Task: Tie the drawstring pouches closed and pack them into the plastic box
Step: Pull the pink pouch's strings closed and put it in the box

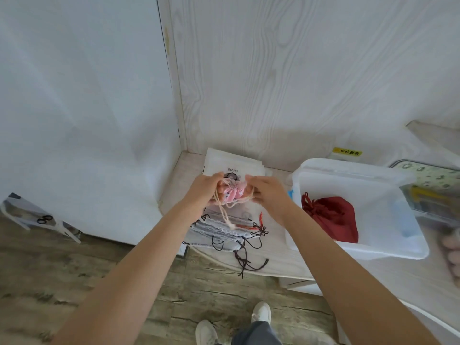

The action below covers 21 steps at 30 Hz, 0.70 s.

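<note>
Both hands curled: left hand and right hand grip pink pouch between them; cream drawstring dangles.

Both grips, the left grip and the right grip, hold a small pink drawstring pouch above the pale wood-grain counter. Directly below them a stack of flat grey cloth pouches with dark cords covers the surface. Beyond stands the white wood-grain wall, closing that side. Just right of the right grip rises the rim of the translucent plastic box; a dark red drawstring pouch fills its near-left part, the rest of its floor lying bare.
</note>
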Tool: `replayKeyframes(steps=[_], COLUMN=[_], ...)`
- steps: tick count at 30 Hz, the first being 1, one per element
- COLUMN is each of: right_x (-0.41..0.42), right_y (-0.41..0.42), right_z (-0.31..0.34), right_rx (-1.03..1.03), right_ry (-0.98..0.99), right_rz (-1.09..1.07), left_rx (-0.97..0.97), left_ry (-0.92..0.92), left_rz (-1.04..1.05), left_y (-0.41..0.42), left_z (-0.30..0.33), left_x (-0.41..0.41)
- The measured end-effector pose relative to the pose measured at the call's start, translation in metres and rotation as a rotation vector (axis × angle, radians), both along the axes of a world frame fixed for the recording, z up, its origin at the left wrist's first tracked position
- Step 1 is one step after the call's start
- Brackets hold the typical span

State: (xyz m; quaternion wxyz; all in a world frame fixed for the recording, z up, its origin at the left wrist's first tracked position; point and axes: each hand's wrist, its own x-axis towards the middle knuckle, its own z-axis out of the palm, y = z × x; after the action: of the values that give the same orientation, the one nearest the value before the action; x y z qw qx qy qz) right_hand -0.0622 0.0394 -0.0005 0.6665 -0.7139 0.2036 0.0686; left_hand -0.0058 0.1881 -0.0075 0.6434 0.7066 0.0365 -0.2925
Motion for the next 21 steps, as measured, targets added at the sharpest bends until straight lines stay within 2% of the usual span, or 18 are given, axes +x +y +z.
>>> replayKeyframes(steps=[2,6,11,17,19,21], right_x=[-0.006,-0.012,-0.015,-0.015,-0.014,-0.014], right_y=[0.004,0.008,0.016,0.029,0.028,0.024], right_z=[-0.002,0.001,0.000,-0.006,-0.008,-0.006], right_rx=[0.297,0.498,0.323,0.456,0.313,-0.027], right_ry=[0.007,0.010,-0.010,0.020,-0.025,-0.063], right_rz=[-0.044,-0.057,-0.018,0.018,0.027,0.082], left_rx=[-0.208,-0.316,-0.260,-0.279,-0.266,-0.209], left_ry=[0.215,0.226,0.177,0.175,0.188,0.143], left_rz=[0.067,0.007,0.002,0.063,0.066,0.067], left_y=[0.000,0.003,0.000,-0.007,-0.007,-0.006], left_z=[0.004,-0.005,-0.009,-0.003,0.000,-0.001], left_x=[-0.005,-0.009,-0.013,-0.017,-0.018,-0.016])
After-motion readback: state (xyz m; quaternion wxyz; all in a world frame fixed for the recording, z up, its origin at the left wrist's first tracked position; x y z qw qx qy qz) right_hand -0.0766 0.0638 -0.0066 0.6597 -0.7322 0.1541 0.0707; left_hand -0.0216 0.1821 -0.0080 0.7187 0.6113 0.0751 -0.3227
